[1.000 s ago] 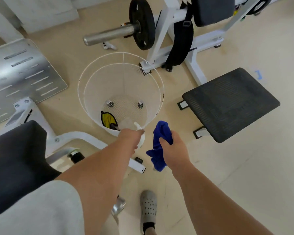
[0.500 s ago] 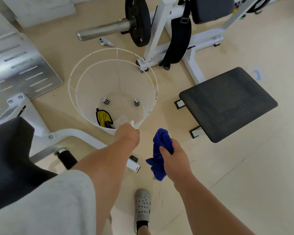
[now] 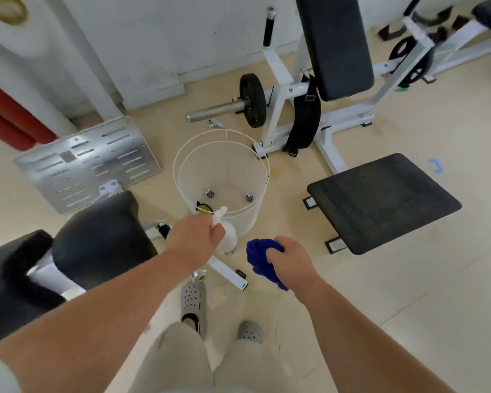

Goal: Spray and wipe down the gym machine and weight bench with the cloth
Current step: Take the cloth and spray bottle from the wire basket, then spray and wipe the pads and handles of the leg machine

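A white spray bottle is gripped in the left hand, fingers curled round its neck, just in front of a white wire basket standing on the floor. A crumpled blue cloth is clutched in the right hand, held beside the bottle and apart from it. Something yellow, perhaps a glove, is seen low in the basket. The gym machine, white-framed with a black back pad and a weight plate, stands beyond the basket. A black padded seat lies to the left, touched by neither hand.
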